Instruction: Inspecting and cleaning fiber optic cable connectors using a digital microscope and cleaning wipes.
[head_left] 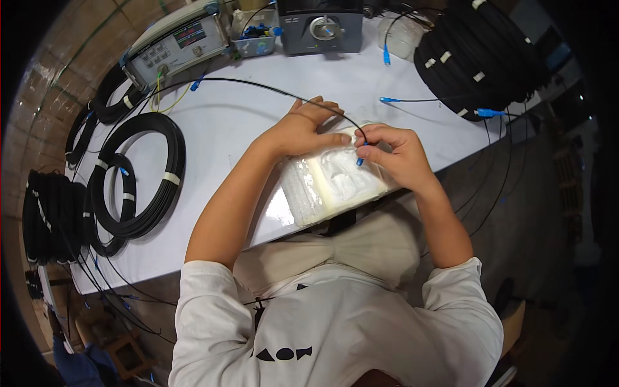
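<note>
Fingers (pixel 366 152) of the right hand (pixel 396 158) pinched shut on the small blue plastic connector (pixel 360 161) at the end of the thin black fibre cable (pixel 258 82), tip pointing down onto the white cleaning pad in its clear plastic wrapper (pixel 335 180). Left hand (pixel 303 132) lying flat just beside, fingers stretched and closed onto the far edge of that pad, pinning it to the white desk (pixel 258 116); not wrapped around anything, only pressing.

Connector sitting right over the middle of the pad, near the front edge of the desk, between both hands. Cable arching away to the far left towards the grey test instrument with a small display (pixel 177 45).

Judged best handled so: keep the pinch on the connector body, never on the cable itself, and hold the tip square to the pad. Press lightly, wipe in one direction only. Keep the left hand weighting the pad so the wrapper does not slide or crease. Mind the loop of cable over the left knuckles, avoiding any tight bend. Large coil of black cable with white ties (pixel 138 174) lying well apart on the left, out of the way.
</note>
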Available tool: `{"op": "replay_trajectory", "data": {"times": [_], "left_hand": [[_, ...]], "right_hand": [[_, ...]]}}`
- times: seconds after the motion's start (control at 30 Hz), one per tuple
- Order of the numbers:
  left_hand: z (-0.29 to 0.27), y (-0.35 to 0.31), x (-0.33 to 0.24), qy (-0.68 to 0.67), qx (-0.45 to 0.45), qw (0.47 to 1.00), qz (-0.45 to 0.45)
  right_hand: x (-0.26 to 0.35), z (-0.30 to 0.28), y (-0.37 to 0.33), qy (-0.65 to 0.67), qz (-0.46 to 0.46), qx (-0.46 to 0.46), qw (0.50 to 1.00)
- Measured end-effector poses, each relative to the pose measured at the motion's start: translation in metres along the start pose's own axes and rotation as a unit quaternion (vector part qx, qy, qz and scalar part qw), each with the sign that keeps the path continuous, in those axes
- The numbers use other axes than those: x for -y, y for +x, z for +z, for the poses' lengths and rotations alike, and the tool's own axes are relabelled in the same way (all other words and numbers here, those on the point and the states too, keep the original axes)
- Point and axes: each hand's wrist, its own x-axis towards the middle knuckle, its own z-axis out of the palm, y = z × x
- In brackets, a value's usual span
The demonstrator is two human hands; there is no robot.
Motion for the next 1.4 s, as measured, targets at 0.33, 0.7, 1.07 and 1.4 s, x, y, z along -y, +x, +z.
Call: {"op": "replay_trajectory", "data": {"times": [0.33, 0.7, 1.07, 1.4], "left_hand": [[-0.001, 0.002, -0.008, -0.008, 0.04, 0.999, 0.007], [0.005, 0.003, -0.005, -0.012, 0.031, 0.999, 0.005], [0.002, 0.003, -0.009, 0.008, 0.05, 0.999, -0.014], [0.001, 0.004, -0.011, 0.0, 0.063, 0.998, -0.015]], "right_hand": [[-0.007, 0.016, -0.015, -0.163, -0.096, -0.034, 0.981], [-0.003, 0.013, -0.01, -0.161, -0.136, 0.006, 0.978], [-0.009, 0.017, -0.01, -0.157, -0.148, -0.013, 0.976], [-0.003, 0.013, -0.016, -0.158, -0.141, -0.001, 0.977]]}}
